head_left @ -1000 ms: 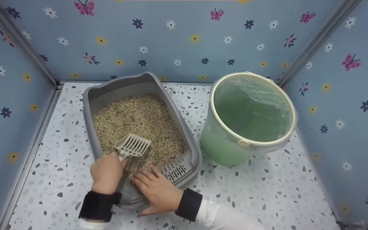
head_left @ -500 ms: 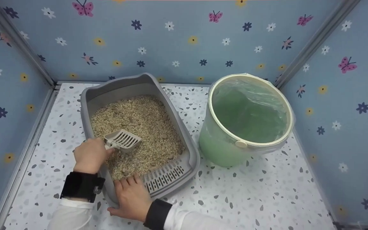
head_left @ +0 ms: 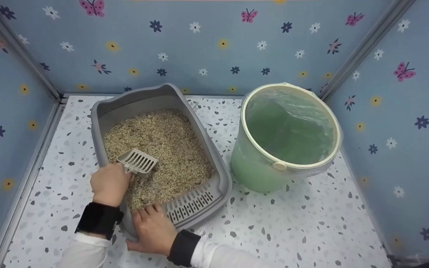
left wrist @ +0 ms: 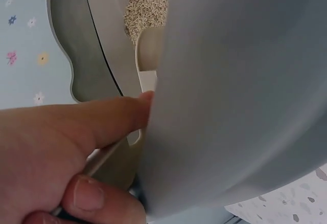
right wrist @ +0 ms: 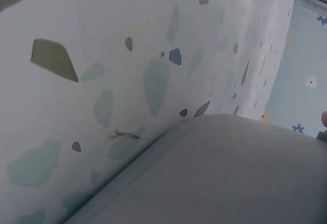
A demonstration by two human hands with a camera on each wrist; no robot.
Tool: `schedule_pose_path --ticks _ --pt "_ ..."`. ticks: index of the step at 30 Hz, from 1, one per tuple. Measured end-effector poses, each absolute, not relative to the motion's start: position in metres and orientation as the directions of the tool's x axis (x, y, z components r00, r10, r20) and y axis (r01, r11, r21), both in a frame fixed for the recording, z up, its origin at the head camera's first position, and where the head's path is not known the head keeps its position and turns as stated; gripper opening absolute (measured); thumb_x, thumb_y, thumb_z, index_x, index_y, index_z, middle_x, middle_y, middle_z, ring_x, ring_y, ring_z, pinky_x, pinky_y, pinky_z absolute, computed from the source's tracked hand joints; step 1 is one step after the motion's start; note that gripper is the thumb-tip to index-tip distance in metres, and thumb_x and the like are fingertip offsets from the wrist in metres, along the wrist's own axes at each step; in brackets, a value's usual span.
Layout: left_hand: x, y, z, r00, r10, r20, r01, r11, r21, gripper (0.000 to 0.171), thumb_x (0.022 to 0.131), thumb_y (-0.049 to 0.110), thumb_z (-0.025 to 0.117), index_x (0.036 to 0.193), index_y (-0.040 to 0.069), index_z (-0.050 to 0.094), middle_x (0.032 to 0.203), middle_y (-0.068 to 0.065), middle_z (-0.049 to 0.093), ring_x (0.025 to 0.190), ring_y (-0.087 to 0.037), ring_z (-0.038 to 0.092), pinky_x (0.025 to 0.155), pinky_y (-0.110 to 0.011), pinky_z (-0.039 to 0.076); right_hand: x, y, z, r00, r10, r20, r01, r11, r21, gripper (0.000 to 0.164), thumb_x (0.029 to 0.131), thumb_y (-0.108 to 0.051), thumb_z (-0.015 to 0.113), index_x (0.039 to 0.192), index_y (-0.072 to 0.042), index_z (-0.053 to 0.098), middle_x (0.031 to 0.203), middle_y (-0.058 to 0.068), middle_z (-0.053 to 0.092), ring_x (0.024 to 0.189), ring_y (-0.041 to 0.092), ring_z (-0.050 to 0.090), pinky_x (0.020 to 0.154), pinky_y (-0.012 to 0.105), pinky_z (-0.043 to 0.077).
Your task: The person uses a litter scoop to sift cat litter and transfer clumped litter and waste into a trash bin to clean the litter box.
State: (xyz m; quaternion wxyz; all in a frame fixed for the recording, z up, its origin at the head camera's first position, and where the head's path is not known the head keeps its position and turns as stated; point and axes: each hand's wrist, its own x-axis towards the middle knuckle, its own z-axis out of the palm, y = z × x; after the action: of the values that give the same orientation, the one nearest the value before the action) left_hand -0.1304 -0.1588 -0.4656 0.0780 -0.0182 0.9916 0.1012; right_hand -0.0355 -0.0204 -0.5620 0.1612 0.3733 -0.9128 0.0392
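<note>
1. Gripping the handle of the slotted litter scoop (head_left: 140,160), the left hand (head_left: 109,184) is by the left side of the grey litter tray (head_left: 210,149), thumb and fingers clamped on!
2. Scoop head inside the tray now, over the pellet litter (head_left: 173,141); touching or not, can't tell.
3. Right hand (head_left: 154,230) lies on the tray's near-left corner, fingertips inside the rim, thumb outside; clamped or merely resting, can't tell. The hands are apart.
4. Right of the tray stands a green bin (head_left: 255,176), lined with a clear plastic bag (head_left: 296,98).
5. Under the tray, a speckled white surface (head_left: 274,230); behind it, a flower-and-butterfly wall (head_left: 192,44).
</note>
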Motion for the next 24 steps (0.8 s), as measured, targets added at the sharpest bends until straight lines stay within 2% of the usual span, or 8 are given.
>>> schedule_pose_path --ticks 6,12,18,24 --pt "-0.127 -0.152 -0.466 -0.992 -0.015 -0.127 -0.04 0.979 0.198 0.034 0.087 0.022 0.066 0.079 -0.011 0.06 0.069 -0.027 0.06 0.052 -0.035 0.058 0.043 -0.044 0.047 -0.039 -0.01 -0.561 -0.625 -0.706 0.333 -0.726 0.683 0.087 0.071 0.075 -0.071 0.051 0.115 -0.013 0.062 0.098 -0.003 0.066 0.089 0.013 0.058 0.082 0.031 0.044" --pt "-0.118 -0.142 -0.467 -0.995 -0.03 -0.091 -0.047 0.981 0.19 0.03 0.088 0.017 0.063 0.076 -0.01 0.062 0.069 -0.027 0.062 0.053 -0.038 0.059 0.043 -0.046 0.047 -0.043 0.007 -0.56 -0.578 -0.75 0.321 -0.763 0.637 0.114 0.075 0.075 -0.072 0.05 0.117 -0.011 0.062 0.102 -0.004 0.067 0.09 0.013 0.06 0.08 0.03 0.045" --pt "-0.107 -0.131 -0.469 -0.997 -0.045 -0.07 -0.057 0.981 0.186 0.024 0.091 0.01 0.056 0.08 -0.01 0.063 0.072 -0.028 0.063 0.058 -0.041 0.061 0.047 -0.05 0.048 -0.048 0.026 -0.558 -0.524 -0.805 0.277 -0.817 0.568 0.105 0.076 0.075 -0.073 0.051 0.119 -0.011 0.061 0.107 -0.002 0.068 0.094 0.011 0.06 0.087 0.029 0.044" --pt "-0.093 -0.12 -0.469 -0.994 -0.059 -0.096 -0.074 0.984 0.16 0.024 0.092 0.012 0.055 0.085 -0.009 0.063 0.071 -0.026 0.063 0.056 -0.037 0.061 0.047 -0.048 0.049 -0.055 0.05 -0.555 -0.452 -0.861 0.233 -0.869 0.484 0.104 0.079 0.075 -0.074 0.05 0.122 -0.011 0.06 0.107 -0.001 0.068 0.097 0.011 0.059 0.092 0.029 0.042"
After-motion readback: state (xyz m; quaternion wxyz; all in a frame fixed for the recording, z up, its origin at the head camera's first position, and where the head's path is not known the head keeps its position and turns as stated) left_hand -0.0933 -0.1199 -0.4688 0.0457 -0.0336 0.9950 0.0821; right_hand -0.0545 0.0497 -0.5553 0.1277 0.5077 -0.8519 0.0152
